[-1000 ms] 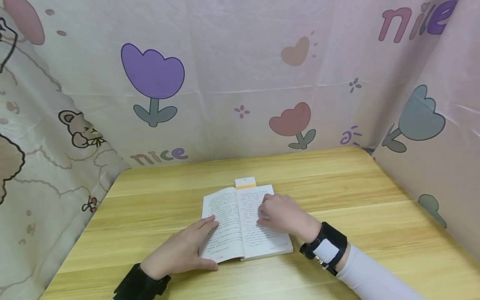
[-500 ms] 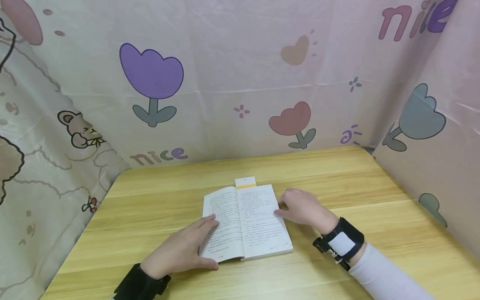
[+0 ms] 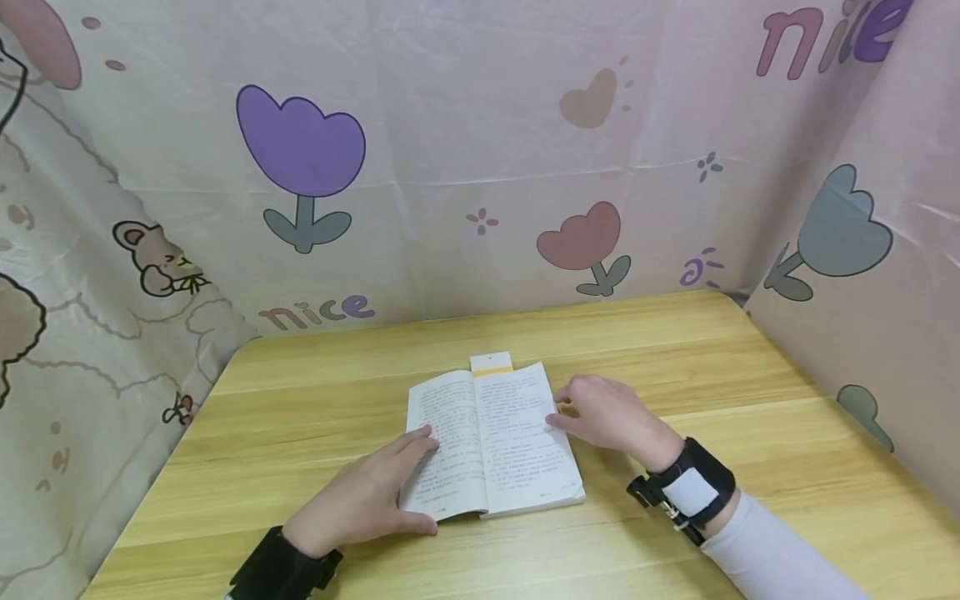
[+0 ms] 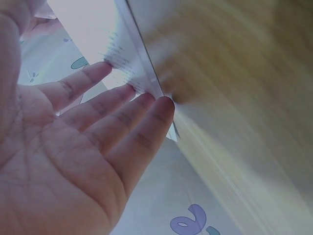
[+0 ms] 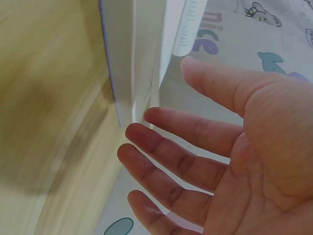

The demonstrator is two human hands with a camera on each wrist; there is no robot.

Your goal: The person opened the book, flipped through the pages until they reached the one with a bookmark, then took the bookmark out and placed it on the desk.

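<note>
An open paperback book [image 3: 517, 450] with printed pages lies on the wooden table. My left hand [image 3: 363, 500] rests along its left edge, fingers on the left page and thumb by the lower corner; the left wrist view shows those fingers [image 4: 139, 127] nearly straight. At the right edge is my right hand [image 3: 611, 417], thumb by the page margin. In the right wrist view its loosely bent fingers [image 5: 181, 161] are spread beside the page edges, the index fingertip close to slightly separated leaves. Its thumb stands apart from the index finger. Whether that fingertip touches paper, I cannot tell.
A white card with a yellow stripe [image 3: 491, 364] sticks out past the book's top edge. The wooden table [image 3: 315, 392] reaches back to a printed cloth [image 3: 435, 267], which hangs behind and at both sides.
My right hand has slid from the right page to the book's right edge. The right page's upper corner now sits slightly higher. My left hand has stayed in place.
</note>
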